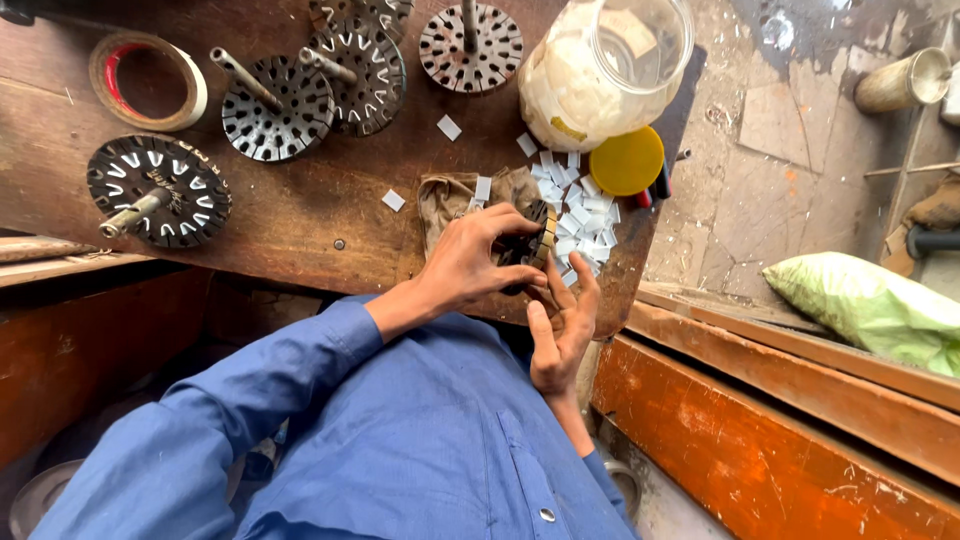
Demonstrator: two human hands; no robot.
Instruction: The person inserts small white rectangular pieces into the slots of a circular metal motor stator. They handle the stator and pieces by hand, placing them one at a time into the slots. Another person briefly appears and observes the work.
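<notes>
edgewise, slotted rotor core between both hands

five slotted rotor discs, one tape roll, one jar

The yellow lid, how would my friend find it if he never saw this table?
Start at the wooden workbench and find the big clear plastic jar lying at its right end. The yellow lid lies just below the jar, beside a heap of small white paper slips. It is the only bright yellow, smooth round disc there; the other round things are dark slotted metal.
</notes>
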